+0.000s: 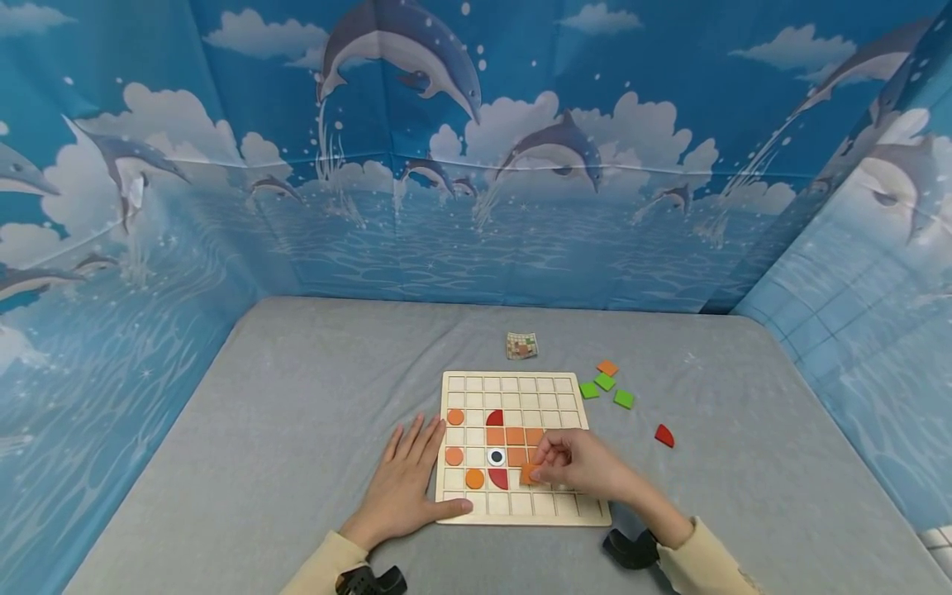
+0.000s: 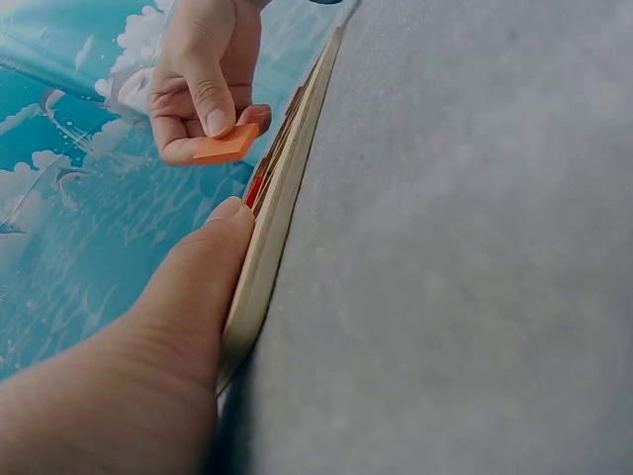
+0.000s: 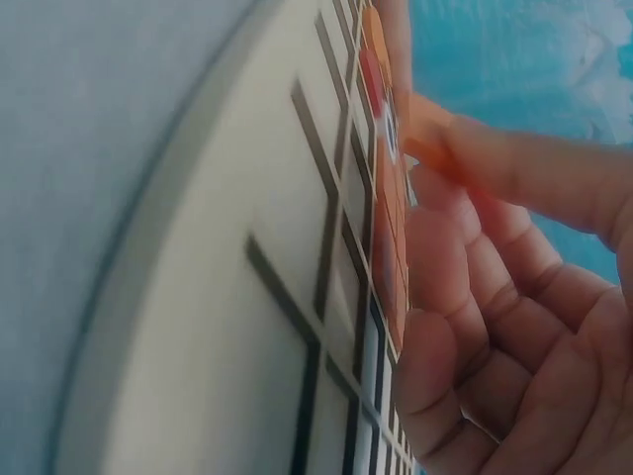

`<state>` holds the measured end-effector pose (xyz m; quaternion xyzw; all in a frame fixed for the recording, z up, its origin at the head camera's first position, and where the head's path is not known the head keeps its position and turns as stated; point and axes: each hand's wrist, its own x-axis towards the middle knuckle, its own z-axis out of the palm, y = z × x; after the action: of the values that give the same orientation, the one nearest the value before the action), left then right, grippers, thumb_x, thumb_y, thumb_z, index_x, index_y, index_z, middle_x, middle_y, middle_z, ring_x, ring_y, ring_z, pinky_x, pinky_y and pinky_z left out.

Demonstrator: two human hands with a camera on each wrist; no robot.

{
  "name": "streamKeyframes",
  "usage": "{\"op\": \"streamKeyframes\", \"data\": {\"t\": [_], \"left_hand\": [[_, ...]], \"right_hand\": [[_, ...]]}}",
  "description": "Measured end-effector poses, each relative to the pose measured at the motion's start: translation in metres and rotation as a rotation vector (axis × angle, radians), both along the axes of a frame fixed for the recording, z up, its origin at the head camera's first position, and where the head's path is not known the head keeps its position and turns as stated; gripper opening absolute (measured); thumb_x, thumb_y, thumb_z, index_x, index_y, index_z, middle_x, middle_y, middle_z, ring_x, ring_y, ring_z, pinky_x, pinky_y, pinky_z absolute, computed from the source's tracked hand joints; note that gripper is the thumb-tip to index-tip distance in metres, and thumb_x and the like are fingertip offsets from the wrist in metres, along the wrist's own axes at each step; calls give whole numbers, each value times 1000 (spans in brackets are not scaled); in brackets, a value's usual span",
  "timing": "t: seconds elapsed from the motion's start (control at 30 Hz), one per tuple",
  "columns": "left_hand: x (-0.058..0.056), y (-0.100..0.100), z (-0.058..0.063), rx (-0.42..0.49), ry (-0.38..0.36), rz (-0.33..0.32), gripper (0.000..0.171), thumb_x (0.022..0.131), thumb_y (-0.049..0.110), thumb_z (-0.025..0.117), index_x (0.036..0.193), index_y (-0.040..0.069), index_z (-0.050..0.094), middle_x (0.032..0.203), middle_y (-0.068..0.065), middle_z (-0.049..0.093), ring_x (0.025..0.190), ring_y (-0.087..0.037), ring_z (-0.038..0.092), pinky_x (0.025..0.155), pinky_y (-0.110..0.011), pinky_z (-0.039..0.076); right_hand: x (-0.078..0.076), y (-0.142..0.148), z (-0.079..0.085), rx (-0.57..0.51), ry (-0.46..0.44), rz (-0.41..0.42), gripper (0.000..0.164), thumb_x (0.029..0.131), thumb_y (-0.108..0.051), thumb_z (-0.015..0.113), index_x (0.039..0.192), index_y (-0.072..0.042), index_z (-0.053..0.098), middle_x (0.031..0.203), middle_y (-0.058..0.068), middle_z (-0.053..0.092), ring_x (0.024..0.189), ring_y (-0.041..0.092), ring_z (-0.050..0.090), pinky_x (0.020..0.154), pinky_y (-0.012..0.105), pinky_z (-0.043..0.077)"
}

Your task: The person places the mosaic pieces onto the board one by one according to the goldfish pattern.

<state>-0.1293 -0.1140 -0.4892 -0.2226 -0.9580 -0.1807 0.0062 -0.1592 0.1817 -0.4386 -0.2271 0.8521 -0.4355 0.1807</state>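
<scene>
A wooden grid board (image 1: 565,510) lies on the grey cloth, partly filled with orange squares (image 1: 515,435), orange discs (image 1: 474,478), red quarter-circle pieces (image 1: 497,478) and a white disc with a black centre (image 1: 496,456). My left hand (image 1: 405,479) rests along the board's left side, fingers straight and spread, thumb on the near left corner. Above the board my right hand (image 1: 583,464) pinches an orange square tile (image 2: 226,145) between thumb and fingers, over the cells right of the lower red piece. This hand hides part of the grid's right side.
Right of the board lie several green squares (image 1: 624,399), a loose orange square (image 1: 607,368) and a red quarter-circle (image 1: 665,435). A small patterned card (image 1: 521,345) sits behind the board. A dolphin-print curtain (image 1: 476,231) surrounds the table.
</scene>
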Motion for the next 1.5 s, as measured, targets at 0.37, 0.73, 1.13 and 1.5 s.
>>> {"op": "streamKeyframes", "data": {"t": [0.37,0.73,1.13,1.5], "left_hand": [[-1,0,0,5,2,4,114,73,84,45,152,7,19,156,-7,18,143,-25,6,113,-44,0],[0,0,3,15,-10,8,114,72,84,45,152,6,19,156,-8,18,143,-26,6,113,-45,0],[-2,-2,-2,7,12,0,115,72,85,43,152,7,17,157,-6,16,143,-25,6,113,-44,0],[-1,0,1,8,-5,-2,114,73,84,45,152,7,16,157,-7,16,143,-25,5,113,-44,0]], "right_hand": [[2,-14,-6,25,76,1,14,80,-14,78,79,-16,64,67,-8,56,57,6,49,49,21,42],[6,-19,-3,75,153,-13,15,79,-16,78,78,-19,64,66,-10,53,57,4,47,51,21,40],[10,-23,-1,163,203,-43,14,79,-16,78,76,-21,65,62,-14,51,54,2,44,49,21,37],[10,-22,-1,155,204,-64,17,78,-17,79,74,-23,64,62,-14,51,54,3,46,49,22,40]]}}
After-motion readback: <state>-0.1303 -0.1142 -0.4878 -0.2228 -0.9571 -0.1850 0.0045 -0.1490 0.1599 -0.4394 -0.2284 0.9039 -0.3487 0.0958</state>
